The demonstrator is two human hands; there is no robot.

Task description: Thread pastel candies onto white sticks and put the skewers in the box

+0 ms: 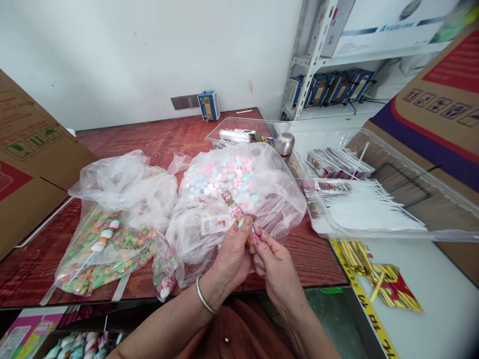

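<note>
A narrow printed candy wrapper (232, 205) is held over the middle of the table. Its lower part passes between my hands, with something pink and yellow showing at that end. My left hand (234, 249), wearing a white bangle, is closed on the wrapper with the thumb on top. The fingers of my right hand (275, 257) pinch its lower end. Beyond them lies a big clear bag of pink, blue and white marshmallows (235, 172). A small white printed card (216, 225) rests on that bag, left of my hands.
To the left, a marshmallow stick (101, 242) lies on a bag of coloured candy rings (130, 254). On the right, a clear tray (374, 232) holds white sticks and printed packs. Gold twist ties (396, 286), a metal flask (284, 144) and cardboard boxes (33, 164) stand around.
</note>
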